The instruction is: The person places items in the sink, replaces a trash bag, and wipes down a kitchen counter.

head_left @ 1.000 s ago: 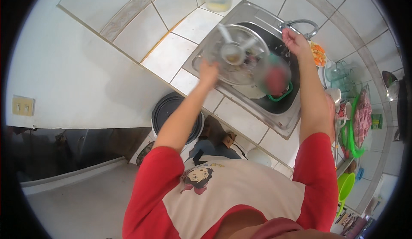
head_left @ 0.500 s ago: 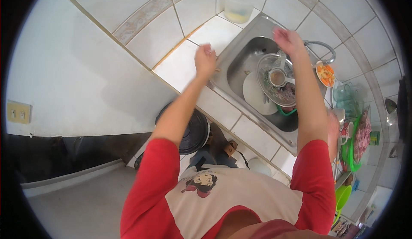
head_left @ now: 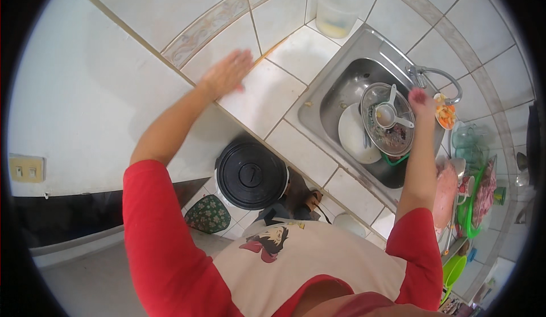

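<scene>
My left hand (head_left: 230, 73) is held over the white tiled counter (head_left: 290, 84) near the wall corner, with its fingers stretched out and nothing in it. My right hand (head_left: 421, 101) is over the right side of the steel sink (head_left: 336, 84), just below the curved faucet (head_left: 449, 78); its fingers are smeared and foreshortened. Inside the sink, a metal strainer or lid (head_left: 372, 92) with food scraps leans on a pale round plate or board (head_left: 350, 132). A small white-handled strainer or cup (head_left: 385, 115) lies on top. Part of a green basket (head_left: 392, 160) shows underneath.
A plate of cut orange and pale pieces (head_left: 445, 114) stands beside the faucet. Clear glassware (head_left: 469, 138) and a green rack (head_left: 465, 217) are farther right. A translucent tub (head_left: 335, 18) sits in the back corner. Below the counter is a black-lidded bin (head_left: 250, 175).
My left hand has swung left along the counter and its fingers have straightened. My right hand has moved right, from above the sink's far side to the faucet side. The view has shifted slightly.
</scene>
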The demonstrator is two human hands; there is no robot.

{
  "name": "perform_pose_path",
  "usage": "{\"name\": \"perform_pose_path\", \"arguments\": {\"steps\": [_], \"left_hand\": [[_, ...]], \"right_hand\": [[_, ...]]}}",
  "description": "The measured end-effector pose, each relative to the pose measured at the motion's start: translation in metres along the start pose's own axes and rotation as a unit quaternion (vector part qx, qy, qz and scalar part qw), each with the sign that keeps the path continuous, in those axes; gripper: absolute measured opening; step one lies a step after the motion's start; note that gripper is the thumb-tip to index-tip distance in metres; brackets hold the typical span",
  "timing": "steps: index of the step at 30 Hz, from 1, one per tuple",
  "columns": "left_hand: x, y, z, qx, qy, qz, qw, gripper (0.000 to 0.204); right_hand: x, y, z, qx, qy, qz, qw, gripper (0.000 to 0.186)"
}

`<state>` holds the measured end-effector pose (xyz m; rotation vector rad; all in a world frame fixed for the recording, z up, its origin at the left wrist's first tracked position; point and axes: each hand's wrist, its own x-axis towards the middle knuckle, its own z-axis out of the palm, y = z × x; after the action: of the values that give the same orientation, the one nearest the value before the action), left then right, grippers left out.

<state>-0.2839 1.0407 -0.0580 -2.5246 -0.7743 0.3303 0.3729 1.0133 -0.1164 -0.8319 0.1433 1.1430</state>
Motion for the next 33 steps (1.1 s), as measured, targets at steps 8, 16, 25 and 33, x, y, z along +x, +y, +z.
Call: {"name": "perform_pose_path", "arguments": {"steps": [8, 16, 25, 33], "left_hand": [[0.078, 0.066, 0.054, -0.309, 0.141, -0.212, 0.917, 0.073], [0.206, 0.096, 0.04, -0.307, 0.169, -0.29, 0.891, 0.058], [0.174, 0.037, 0.068, -0.288, 0.079, -0.46, 0.836, 0.028], [0.169, 0.061, 0.033, -0.285, -0.023, -0.446, 0.848, 0.019]], "right_hand": [[-0.005, -0.009, -0.027, 0.107, -0.048, 0.003, 0.993, 0.012], [-0.109, 0.164, 0.178, -0.236, -0.286, 0.143, 0.918, 0.02], [-0.098, 0.145, 0.138, -0.267, -0.147, -0.009, 0.952, 0.026], [-0.021, -0.011, -0.017, 0.009, 0.055, -0.086, 0.995, 0.02]]}}
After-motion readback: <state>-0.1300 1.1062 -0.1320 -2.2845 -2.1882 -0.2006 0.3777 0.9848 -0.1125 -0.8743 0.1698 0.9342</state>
